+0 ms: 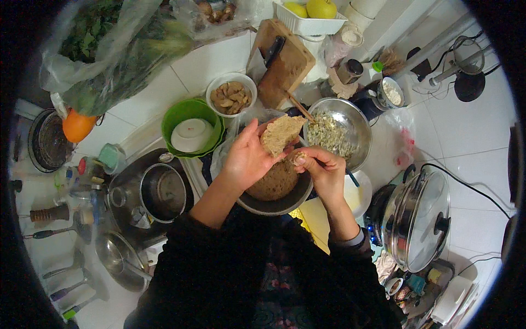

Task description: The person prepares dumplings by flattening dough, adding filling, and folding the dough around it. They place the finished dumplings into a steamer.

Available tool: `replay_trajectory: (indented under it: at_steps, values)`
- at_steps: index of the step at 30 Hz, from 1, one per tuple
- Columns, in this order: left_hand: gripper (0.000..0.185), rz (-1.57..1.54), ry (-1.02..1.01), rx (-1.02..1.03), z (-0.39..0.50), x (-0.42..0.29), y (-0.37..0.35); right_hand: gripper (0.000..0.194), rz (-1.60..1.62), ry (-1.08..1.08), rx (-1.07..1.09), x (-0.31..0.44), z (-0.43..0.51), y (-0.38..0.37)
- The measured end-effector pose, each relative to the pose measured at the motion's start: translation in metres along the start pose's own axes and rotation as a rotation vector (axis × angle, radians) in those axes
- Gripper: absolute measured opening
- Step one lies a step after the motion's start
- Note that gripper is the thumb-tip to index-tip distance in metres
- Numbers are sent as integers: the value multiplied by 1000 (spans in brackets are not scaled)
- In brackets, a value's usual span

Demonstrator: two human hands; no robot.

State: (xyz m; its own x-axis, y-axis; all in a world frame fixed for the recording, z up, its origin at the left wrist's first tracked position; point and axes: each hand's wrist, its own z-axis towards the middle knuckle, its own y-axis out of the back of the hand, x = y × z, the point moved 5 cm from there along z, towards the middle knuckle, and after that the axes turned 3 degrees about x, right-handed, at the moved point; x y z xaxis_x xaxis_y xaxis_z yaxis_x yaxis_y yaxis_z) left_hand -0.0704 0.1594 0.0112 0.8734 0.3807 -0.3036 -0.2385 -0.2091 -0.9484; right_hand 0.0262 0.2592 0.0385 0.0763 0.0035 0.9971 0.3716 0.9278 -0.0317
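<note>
My left hand (pixel 248 158), palm up, holds a flat, ragged piece of tan dough (pixel 281 133). Thumb and fingertips of my right hand (pixel 324 168) pinch a small lump of dough (pixel 299 157) close beside that piece. Both hands are above a metal bowl (pixel 269 211) with a brown dough mass (pixel 273 187) inside, partly hidden by my hands and wrists. To the right is a steel bowl (pixel 365 123) of chopped pale-green filling (pixel 331 133). Wooden chopsticks (pixel 300 107) lean into it.
A green basin (pixel 168 123) holds an upturned white bowl (pixel 192 135). Behind stand a bowl of brown pieces (pixel 231 98), a cleaver (pixel 263 59) and a wooden cutting board (pixel 287 61). The sink (pixel 127 181) holds a pot (pixel 163 193). A lidded steamer (pixel 425 222) stands at right.
</note>
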Motion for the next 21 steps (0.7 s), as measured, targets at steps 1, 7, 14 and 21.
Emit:
replay_trajectory:
  at_steps: [1,7,14,21]
  values:
    - [48,-14,-3,14,-1,0,-3,13,-24,26,13,7,0,-2]
    - [43,154,-38,165,-9,-1,-18,23,43,20,34,32,-2,-9]
    - [51,288,-177,266,-6,-1,-14,18,128,-13,-56,49,-12,-16]
    - [64,119,90,-66,-3,21,-9,11,-218,113,-24,64,-11,-22]
